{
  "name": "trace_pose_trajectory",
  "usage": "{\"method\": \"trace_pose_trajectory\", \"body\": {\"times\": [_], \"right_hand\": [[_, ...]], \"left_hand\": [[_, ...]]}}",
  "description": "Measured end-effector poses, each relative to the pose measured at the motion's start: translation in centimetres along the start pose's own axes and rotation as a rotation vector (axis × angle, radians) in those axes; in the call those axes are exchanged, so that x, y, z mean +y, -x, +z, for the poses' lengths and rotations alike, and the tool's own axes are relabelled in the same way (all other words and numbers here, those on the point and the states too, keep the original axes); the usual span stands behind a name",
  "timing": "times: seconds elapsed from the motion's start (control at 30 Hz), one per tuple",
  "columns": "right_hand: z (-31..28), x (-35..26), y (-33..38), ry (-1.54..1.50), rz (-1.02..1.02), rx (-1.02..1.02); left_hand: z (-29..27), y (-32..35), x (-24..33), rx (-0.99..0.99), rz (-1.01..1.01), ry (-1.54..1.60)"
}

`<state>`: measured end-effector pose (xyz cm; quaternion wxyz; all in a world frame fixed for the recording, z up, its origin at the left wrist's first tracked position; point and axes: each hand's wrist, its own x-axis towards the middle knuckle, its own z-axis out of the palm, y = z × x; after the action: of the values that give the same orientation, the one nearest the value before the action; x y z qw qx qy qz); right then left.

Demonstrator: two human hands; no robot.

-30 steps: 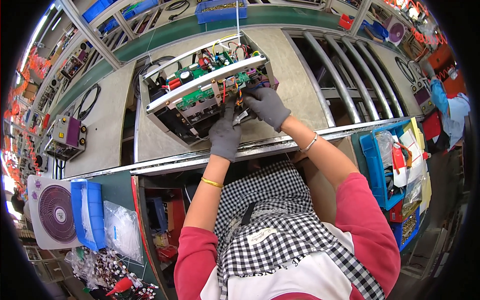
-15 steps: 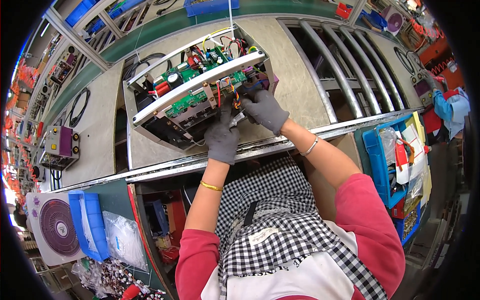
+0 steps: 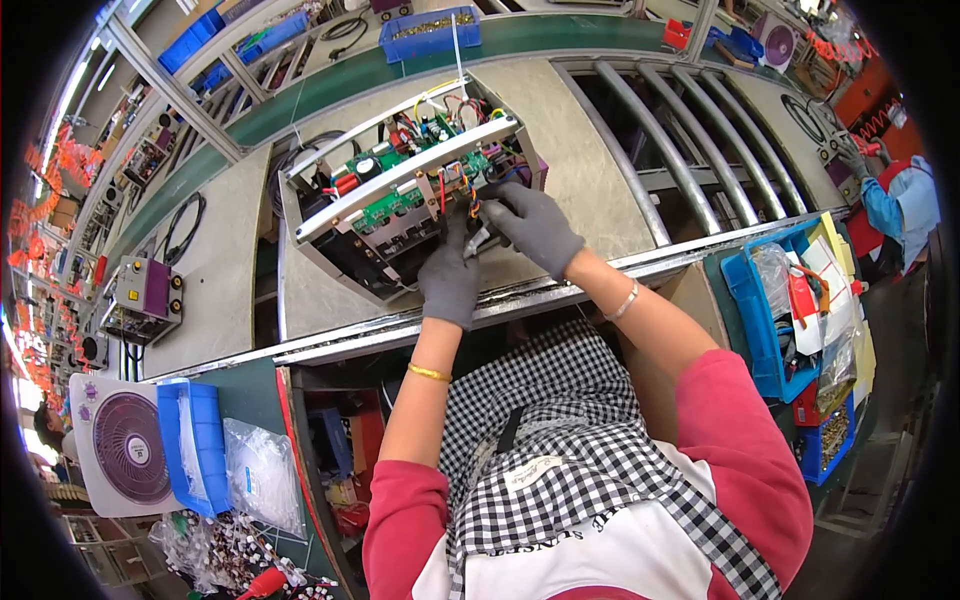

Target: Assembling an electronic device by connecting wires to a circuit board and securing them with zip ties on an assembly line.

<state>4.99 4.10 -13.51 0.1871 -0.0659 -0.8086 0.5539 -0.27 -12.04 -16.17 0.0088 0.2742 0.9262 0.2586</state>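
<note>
An open-framed electronic unit [image 3: 400,185] stands tilted on the work surface, with a green circuit board [image 3: 385,208] and dark parts inside its pale metal bars. My left hand [image 3: 450,283], in a grey glove, reaches up to the unit's near side, its fingertips pressed together by a bundle of coloured wires [image 3: 470,198]. My right hand [image 3: 538,232], gloved too, is closed beside the same wires, its fingers curled. Between the hands shows a small whitish-grey piece [image 3: 478,241], too small to name. What the fingertips grip is hidden.
Metal rollers [image 3: 690,150] lie right of the unit. A blue bin [image 3: 765,320] with tools and bags stands at right; a fan [image 3: 130,445], a blue tray [image 3: 193,450] and loose connectors [image 3: 235,555] are at left. Another purple-sided unit [image 3: 145,298] stands further left. Someone works at far right.
The whole view has shifted slightly, so the unit sits a little lower and to the right. Both hands stay at the wires, with the right hand's fingers slightly moved.
</note>
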Motion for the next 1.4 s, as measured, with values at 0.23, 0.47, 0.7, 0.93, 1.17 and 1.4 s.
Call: {"method": "trace_pose_trajectory", "body": {"times": [0.23,0.47,0.7,0.93,1.17,1.4], "right_hand": [[-4.4,-6.7,-0.9,0.626,-0.682,0.369],[-3.5,-6.7,-4.9,0.760,-0.820,0.166],[-3.1,-6.3,-5.4,0.781,-0.758,0.174],[-4.1,-4.4,-1.1,0.569,-0.881,0.305],[0.5,-0.3,0.1,0.534,-0.440,0.283],[2.0,0.9,0.1,0.447,-0.371,0.314]], "left_hand": [[-6.9,1.5,2.3,0.500,0.403,0.408],[-9.8,-0.5,3.8,0.571,0.329,0.419],[-9.9,-1.9,4.8,0.515,0.362,0.207],[-9.7,-3.0,4.9,0.525,0.320,0.091],[-9.2,-3.5,6.4,0.522,0.187,0.037],[-8.8,-3.7,6.6,0.569,0.151,-0.099]]}}
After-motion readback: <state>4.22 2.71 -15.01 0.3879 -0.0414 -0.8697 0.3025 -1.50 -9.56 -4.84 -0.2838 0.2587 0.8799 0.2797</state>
